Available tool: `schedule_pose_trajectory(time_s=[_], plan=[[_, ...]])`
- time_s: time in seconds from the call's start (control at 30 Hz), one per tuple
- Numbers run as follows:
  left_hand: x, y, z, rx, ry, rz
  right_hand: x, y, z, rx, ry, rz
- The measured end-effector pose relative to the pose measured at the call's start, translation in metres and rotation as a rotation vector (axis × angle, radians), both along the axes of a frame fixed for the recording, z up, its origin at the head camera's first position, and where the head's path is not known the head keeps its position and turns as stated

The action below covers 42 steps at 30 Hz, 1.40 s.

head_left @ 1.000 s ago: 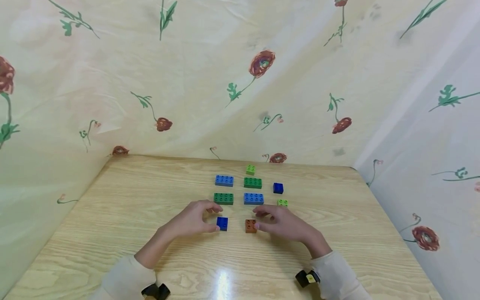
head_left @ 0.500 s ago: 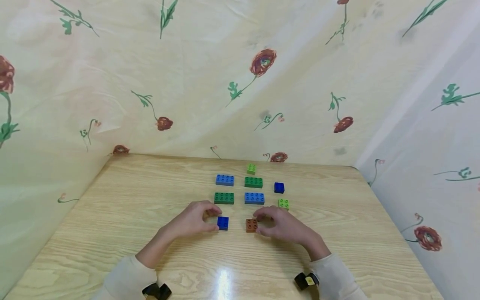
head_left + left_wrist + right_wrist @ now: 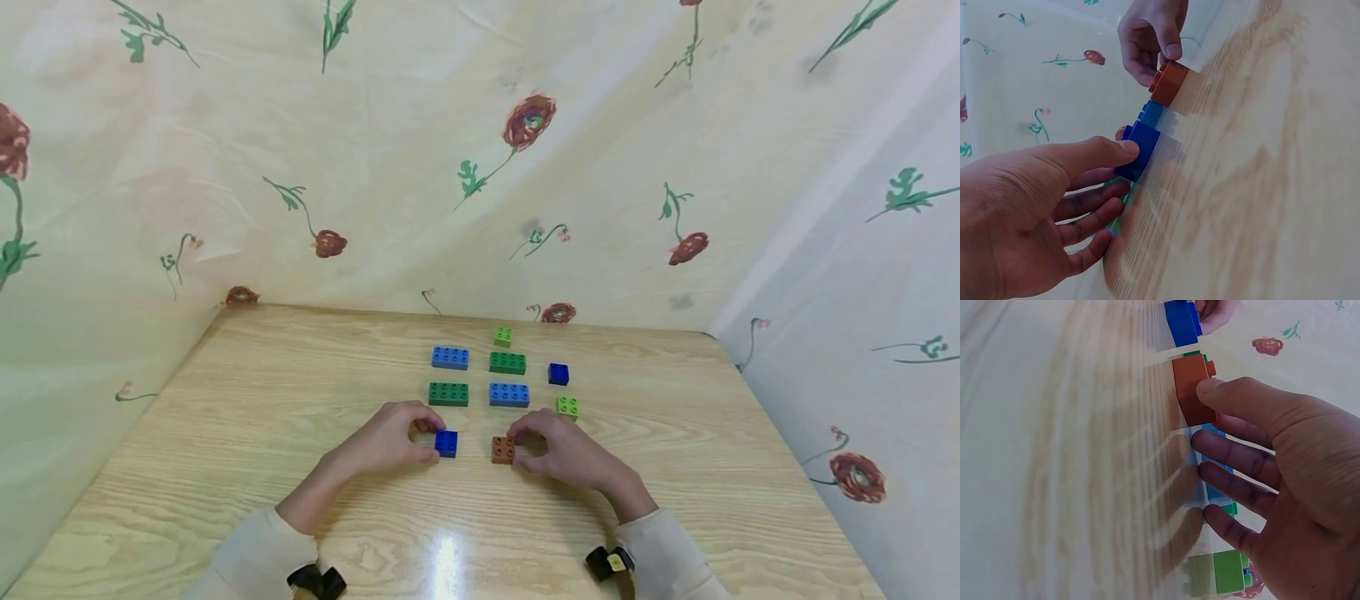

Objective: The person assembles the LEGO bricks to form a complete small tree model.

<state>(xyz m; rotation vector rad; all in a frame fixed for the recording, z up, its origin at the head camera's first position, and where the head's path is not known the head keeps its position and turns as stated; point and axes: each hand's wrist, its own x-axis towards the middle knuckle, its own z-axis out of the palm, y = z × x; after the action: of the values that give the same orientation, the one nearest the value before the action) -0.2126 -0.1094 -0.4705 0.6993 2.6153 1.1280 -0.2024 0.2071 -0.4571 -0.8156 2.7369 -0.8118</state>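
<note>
My left hand (image 3: 392, 435) pinches a dark blue building brick (image 3: 446, 444) by its left part, thumb on the near side and index finger at the far side. To its right, my right hand (image 3: 558, 447) holds an orange-brown brick (image 3: 503, 450) between thumb and index finger. Both bricks sit on the wooden table, a short gap apart. In the left wrist view the thumb lies against the dark blue brick (image 3: 1138, 152), other fingers spread below it. The right wrist view has the thumb on the orange brick (image 3: 1191, 390), remaining fingers reaching past it.
Behind the hands lie a green brick (image 3: 448, 394) and a blue one (image 3: 509, 395), with another blue (image 3: 450, 357) and green (image 3: 507, 362) farther back. Small lime bricks (image 3: 503, 336) (image 3: 567, 407) and a dark blue one (image 3: 558, 373) lie around them. Flowered cloth (image 3: 405, 167) hangs behind the table.
Fingers of both hands have drawn in on their bricks; the index fingertips, earlier apart from the bricks' far edges, now meet them. The bricks stay in place, and the view has shifted slightly.
</note>
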Motion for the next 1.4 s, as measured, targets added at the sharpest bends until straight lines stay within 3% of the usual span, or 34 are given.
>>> schedule_pose_trajectory(time_s=[0.27, 0.6, 1.4], plan=[[-0.001, 0.000, -0.002, 0.015, -0.016, 0.014, -0.002, -0.001, -0.004, -0.022, 0.005, -0.009], [-0.004, 0.007, -0.006, 0.048, -0.063, 0.030, -0.006, -0.004, -0.003, -0.081, -0.061, -0.043], [-0.011, 0.023, -0.006, 0.078, -0.072, 0.032, -0.013, -0.025, 0.008, -0.121, -0.023, -0.022]])
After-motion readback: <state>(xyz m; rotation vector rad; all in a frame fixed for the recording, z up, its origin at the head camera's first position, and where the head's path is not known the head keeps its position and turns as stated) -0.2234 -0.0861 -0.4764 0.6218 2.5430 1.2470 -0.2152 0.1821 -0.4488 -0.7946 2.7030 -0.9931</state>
